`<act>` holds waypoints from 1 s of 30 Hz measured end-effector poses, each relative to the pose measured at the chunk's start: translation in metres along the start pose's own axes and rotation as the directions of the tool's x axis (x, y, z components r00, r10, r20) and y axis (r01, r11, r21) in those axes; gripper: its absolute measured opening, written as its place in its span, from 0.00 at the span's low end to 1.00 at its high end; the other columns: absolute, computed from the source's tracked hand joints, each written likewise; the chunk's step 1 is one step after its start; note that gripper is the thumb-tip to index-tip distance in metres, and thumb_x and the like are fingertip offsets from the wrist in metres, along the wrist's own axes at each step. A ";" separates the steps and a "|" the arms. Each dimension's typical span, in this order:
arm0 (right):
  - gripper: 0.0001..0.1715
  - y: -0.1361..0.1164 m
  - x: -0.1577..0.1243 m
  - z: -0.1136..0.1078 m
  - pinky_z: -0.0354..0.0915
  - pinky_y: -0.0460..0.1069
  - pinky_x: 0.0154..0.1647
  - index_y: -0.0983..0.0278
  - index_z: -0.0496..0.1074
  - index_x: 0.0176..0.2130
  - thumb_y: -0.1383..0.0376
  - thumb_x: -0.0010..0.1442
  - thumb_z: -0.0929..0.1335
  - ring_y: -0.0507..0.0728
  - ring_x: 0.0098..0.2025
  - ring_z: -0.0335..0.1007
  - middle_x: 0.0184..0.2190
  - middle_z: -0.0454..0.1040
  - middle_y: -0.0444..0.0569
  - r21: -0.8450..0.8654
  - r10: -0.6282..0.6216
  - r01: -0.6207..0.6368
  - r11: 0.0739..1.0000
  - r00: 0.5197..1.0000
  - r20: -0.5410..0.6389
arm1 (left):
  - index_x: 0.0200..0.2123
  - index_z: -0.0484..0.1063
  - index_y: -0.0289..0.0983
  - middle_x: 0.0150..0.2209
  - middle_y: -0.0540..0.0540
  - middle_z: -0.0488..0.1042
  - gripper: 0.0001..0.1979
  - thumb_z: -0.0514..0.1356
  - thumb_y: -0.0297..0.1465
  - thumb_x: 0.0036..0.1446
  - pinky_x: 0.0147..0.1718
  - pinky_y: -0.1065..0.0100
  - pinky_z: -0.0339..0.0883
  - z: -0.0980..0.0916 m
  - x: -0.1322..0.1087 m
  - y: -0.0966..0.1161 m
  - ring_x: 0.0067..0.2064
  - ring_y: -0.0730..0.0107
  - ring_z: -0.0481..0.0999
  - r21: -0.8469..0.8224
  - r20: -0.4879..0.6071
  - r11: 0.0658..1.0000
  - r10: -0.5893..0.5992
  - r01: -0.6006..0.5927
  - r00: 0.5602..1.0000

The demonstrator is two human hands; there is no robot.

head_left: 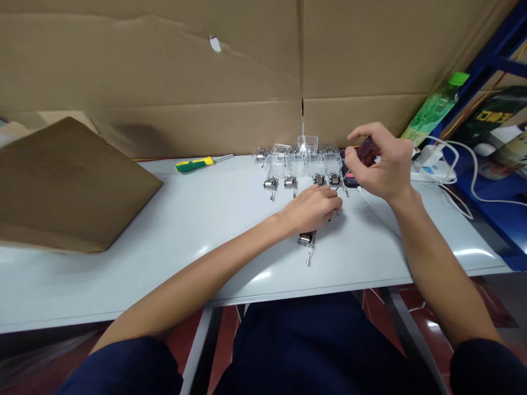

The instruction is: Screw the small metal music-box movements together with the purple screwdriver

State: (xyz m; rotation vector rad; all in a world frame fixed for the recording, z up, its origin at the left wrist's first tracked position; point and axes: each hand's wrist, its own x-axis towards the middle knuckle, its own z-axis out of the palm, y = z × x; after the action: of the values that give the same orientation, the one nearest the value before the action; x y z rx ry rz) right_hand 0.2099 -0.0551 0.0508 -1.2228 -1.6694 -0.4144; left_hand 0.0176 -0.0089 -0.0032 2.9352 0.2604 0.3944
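My right hand grips a screwdriver by its dark handle, and its thin shaft slants down toward my left hand. The fingers of my left hand are curled down at the table around a small crank music box movement, mostly hidden, with bits of metal showing beneath them. Nearer the table's front edge lies another crank music box movement. Beyond my hands, several more movements stand in a row, their cranks pointing toward me. Behind these are clear plastic cases, some holding metal parts.
A green and yellow screwdriver lies left of the cases. A brown cardboard box takes up the table's left side. A dark phone, white cables and a green-capped bottle are at right. Cardboard walls the back.
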 end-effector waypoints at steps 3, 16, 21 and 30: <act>0.07 -0.004 -0.001 0.002 0.65 0.49 0.22 0.58 0.74 0.42 0.66 0.61 0.71 0.51 0.20 0.65 0.21 0.70 0.39 0.059 -0.002 0.002 0.998 1.000 0.000 | 0.39 0.75 0.35 0.37 0.43 0.76 0.10 0.54 0.25 0.67 0.43 0.61 0.65 -0.011 -0.012 0.000 0.40 0.63 0.73 -0.069 -0.035 0.995 -0.076 0.073 0.997; 0.12 -0.040 -0.019 0.023 0.62 0.46 0.21 0.56 0.73 0.42 0.53 0.65 0.73 0.49 0.19 0.65 0.22 0.70 0.36 0.290 -0.029 -0.040 0.956 0.973 0.229 | 0.38 0.66 0.38 0.31 0.51 0.72 0.06 0.55 0.32 0.69 0.33 0.67 0.61 -0.044 -0.055 0.006 0.31 0.72 0.70 -0.364 -0.061 0.896 -0.293 0.252 0.954; 0.12 -0.046 -0.020 0.024 0.61 0.46 0.21 0.58 0.73 0.45 0.55 0.67 0.72 0.49 0.19 0.65 0.18 0.65 0.34 0.397 -0.036 -0.100 0.912 0.947 0.320 | 0.36 0.70 0.37 0.32 0.50 0.76 0.06 0.56 0.28 0.67 0.33 0.67 0.62 -0.044 -0.061 0.003 0.33 0.71 0.74 -0.398 0.097 0.893 -0.189 0.212 0.977; 0.09 -0.052 -0.020 0.022 0.61 0.46 0.23 0.60 0.75 0.38 0.57 0.67 0.72 0.47 0.21 0.63 0.30 0.79 0.42 0.381 -0.107 -0.020 0.924 0.945 0.309 | 0.38 0.75 0.37 0.34 0.48 0.80 0.06 0.57 0.27 0.65 0.32 0.67 0.64 -0.043 -0.063 -0.003 0.34 0.69 0.78 -0.445 0.168 0.869 -0.156 0.216 0.973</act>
State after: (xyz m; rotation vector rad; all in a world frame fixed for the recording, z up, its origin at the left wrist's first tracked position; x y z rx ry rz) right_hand 0.1539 -0.0722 0.0374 -0.9977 -1.9489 0.0975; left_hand -0.0546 -0.0124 0.0222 2.4270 0.3720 0.2033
